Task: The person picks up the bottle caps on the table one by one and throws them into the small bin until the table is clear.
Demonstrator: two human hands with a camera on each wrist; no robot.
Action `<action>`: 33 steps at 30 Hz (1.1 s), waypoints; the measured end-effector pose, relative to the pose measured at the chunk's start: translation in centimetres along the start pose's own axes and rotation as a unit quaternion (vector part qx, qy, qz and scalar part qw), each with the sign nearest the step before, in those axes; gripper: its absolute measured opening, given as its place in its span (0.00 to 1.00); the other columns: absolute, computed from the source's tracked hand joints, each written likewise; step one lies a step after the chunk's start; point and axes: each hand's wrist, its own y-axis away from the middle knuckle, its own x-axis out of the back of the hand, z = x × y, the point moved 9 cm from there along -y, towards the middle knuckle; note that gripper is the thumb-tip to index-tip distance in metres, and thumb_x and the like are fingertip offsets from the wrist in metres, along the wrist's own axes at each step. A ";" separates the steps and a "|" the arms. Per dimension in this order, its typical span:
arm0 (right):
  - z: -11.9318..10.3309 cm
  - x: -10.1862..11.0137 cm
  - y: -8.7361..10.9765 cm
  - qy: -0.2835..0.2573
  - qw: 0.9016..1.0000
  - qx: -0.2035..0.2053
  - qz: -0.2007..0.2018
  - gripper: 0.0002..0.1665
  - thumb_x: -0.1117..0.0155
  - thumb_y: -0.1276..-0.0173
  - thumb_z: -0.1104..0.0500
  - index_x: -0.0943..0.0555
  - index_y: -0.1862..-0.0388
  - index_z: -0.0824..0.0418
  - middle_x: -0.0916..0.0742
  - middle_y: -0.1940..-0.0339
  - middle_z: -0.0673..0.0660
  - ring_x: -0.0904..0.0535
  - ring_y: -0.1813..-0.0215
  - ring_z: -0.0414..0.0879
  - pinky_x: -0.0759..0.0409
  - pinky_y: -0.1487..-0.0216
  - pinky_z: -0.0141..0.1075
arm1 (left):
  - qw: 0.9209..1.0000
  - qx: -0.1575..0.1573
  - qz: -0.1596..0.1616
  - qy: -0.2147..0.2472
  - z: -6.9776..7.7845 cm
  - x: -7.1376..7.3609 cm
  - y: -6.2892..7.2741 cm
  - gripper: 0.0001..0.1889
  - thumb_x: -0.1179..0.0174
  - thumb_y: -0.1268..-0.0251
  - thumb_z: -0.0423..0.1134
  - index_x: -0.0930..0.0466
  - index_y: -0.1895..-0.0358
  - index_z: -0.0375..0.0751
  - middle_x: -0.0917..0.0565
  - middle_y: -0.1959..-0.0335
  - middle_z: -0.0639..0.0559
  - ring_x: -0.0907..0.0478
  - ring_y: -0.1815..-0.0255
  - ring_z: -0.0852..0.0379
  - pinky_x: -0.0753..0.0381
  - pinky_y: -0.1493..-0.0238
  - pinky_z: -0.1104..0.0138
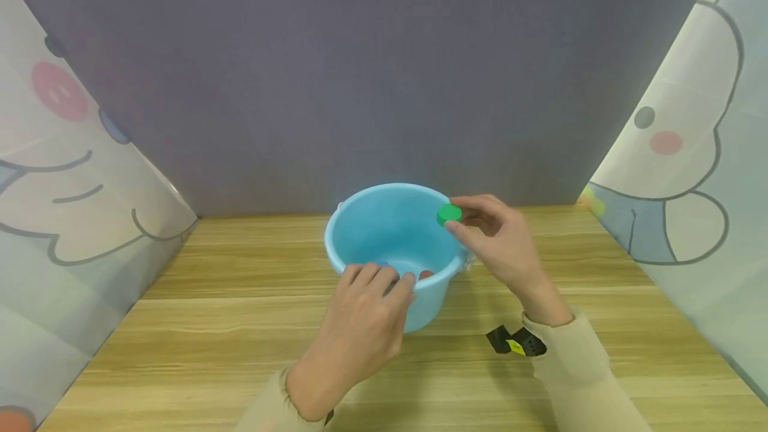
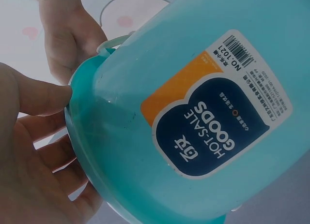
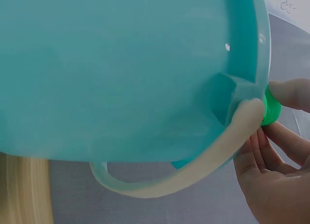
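A light blue bucket (image 1: 390,195) stands upright on the wooden table, a paper label (image 2: 213,108) on its side in the left wrist view. My left hand (image 1: 363,325) grips the bucket's near rim, fingers curled over the edge. Between thumb and fingers, my right hand (image 1: 504,239) pinches a green bottle cap (image 1: 449,215) above the right part of the rim. That ridged cap (image 3: 271,108) is partly hidden behind the rim in the right wrist view. Inside the bucket, a small reddish thing (image 1: 426,275) and a blue one (image 1: 382,263) show partly; their kind is unclear.
The bucket's pale handle (image 3: 193,171) hangs along its outside. Behind the wooden table (image 1: 240,325) rises a grey panel (image 1: 384,85). Cartoon-printed sheets (image 1: 678,152) flank both sides. A black device with a yellow mark (image 1: 516,344) sits by the right cuff.
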 end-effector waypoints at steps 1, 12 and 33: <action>-0.1 -0.1 0.0 -0.001 1.000 0.002 0.000 0.20 0.30 0.38 0.74 0.17 0.46 0.72 0.16 0.53 0.58 0.18 0.54 0.47 0.18 0.50 0.32 | 1.000 0.000 0.001 -0.001 0.0 0.0 0.0 0.09 0.32 0.41 0.35 0.17 0.58 0.40 0.20 0.70 0.52 0.25 0.67 0.52 0.27 0.61 0.61; -0.3 -1.2 0.1 -0.015 1.000 0.011 -0.008 0.21 0.30 0.40 0.76 0.17 0.46 0.72 0.16 0.54 0.60 0.18 0.55 0.46 0.19 0.50 0.32 | 1.000 -0.001 0.007 -0.001 0.0 0.2 0.0 0.09 0.32 0.42 0.35 0.17 0.58 0.40 0.21 0.70 0.52 0.25 0.68 0.52 0.27 0.61 0.61; -0.8 -2.8 0.4 0.038 0.999 0.013 -0.011 0.21 0.28 0.39 0.71 0.16 0.46 0.69 0.15 0.54 0.59 0.18 0.54 0.46 0.19 0.47 0.35 | 1.000 -0.005 0.007 -0.003 0.0 0.1 0.0 0.08 0.32 0.42 0.34 0.16 0.59 0.40 0.21 0.70 0.52 0.25 0.69 0.52 0.27 0.62 0.61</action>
